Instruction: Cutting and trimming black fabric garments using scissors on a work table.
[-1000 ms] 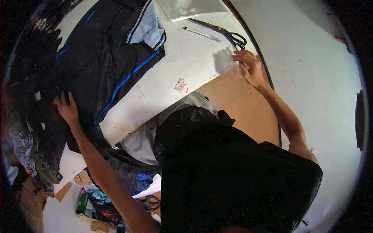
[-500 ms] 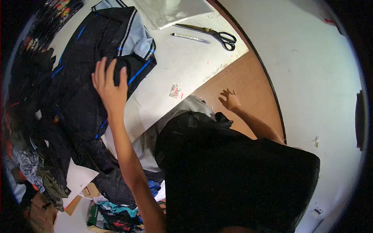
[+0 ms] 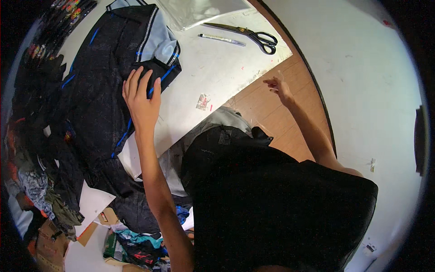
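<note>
A black garment (image 3: 106, 68) with blue edge strips lies across the white table (image 3: 181, 118). Light blue-grey fabric (image 3: 154, 43) shows at its far right end, edged with black-and-white tape. My left hand (image 3: 142, 102) rests on the garment near its right edge, fingers spread and holding nothing. To the right, off the table edge and over the brown floor, is my right hand (image 3: 280, 89). Its fingers reach leftward, slightly apart and a little blurred, with nothing visible in them.
Black-handled scissors (image 3: 260, 40) and a pen (image 3: 222, 40) lie at the far right of the table. Clear plastic sheeting (image 3: 195, 11) sits beyond them. Dark clothes (image 3: 41, 113) are heaped at left, and colourful fabrics (image 3: 136, 247) lie lower down. A white wall (image 3: 371, 90) stands at right.
My left hand has slid a little to the right on the garment. The right hand has moved farther away and slightly right, its fingers less spread.
</note>
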`<state>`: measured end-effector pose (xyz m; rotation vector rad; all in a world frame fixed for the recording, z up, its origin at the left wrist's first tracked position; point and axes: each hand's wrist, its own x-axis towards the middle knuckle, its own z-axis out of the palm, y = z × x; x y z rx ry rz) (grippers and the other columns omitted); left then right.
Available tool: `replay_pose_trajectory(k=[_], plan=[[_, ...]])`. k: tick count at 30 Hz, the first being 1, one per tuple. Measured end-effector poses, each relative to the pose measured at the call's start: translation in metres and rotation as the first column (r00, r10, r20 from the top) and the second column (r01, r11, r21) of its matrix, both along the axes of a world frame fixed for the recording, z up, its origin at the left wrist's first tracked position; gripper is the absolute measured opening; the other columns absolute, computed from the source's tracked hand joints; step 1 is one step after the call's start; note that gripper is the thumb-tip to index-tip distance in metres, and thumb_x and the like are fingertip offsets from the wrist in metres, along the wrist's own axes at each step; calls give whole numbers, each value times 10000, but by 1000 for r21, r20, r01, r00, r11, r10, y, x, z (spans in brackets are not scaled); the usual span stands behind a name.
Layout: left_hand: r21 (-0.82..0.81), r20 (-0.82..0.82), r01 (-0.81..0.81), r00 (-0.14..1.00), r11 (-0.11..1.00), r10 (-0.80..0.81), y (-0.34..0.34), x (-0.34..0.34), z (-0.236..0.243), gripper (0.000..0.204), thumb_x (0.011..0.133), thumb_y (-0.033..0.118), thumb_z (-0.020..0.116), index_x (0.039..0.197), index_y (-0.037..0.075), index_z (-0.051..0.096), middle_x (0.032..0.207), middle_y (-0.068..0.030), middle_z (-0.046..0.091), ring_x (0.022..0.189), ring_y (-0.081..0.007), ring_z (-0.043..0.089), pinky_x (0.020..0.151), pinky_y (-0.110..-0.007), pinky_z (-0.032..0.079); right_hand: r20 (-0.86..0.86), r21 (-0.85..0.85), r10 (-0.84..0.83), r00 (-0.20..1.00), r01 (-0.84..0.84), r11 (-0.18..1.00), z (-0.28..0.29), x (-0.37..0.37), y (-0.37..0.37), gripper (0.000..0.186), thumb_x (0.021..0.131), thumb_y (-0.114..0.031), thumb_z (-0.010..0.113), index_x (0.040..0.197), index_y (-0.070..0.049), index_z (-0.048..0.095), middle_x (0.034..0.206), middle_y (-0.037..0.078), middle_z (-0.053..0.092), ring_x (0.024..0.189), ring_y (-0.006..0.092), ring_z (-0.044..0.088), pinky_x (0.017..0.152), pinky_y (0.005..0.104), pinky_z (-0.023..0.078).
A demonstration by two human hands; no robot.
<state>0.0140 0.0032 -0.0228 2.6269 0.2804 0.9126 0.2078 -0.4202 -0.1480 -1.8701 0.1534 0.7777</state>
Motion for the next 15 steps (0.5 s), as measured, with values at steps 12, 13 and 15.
replay_pose_trajectory(k=[12,13,15], plan=[[-67,-20,60,998,996,-62,-14,11,-5,250,798,181,643,1013,53,634,1169,-101,554,1141,-279,471,997,-473,292,-241,-778,588,772,-516,358,27,15,-7,648,758,-429,665,1141,76,530,1026,217,605,899,292,599,753,358,478],[-74,-29,64,997,995,-66,-14,10,-6,250,797,179,643,1013,54,634,1166,-103,555,1141,-278,471,997,-474,293,23,-797,695,718,-407,447,35,22,-7,597,791,-391,625,1176,50,508,1008,216,609,879,299,600,752,364,476],[-63,-43,59,997,996,-61,-14,8,-8,249,797,177,642,1013,53,633,1159,-102,558,1140,-277,472,996,-474,294,521,-718,726,449,-229,657,59,31,-8,505,858,-315,545,1246,-2,463,971,216,616,839,313,601,751,376,472]])
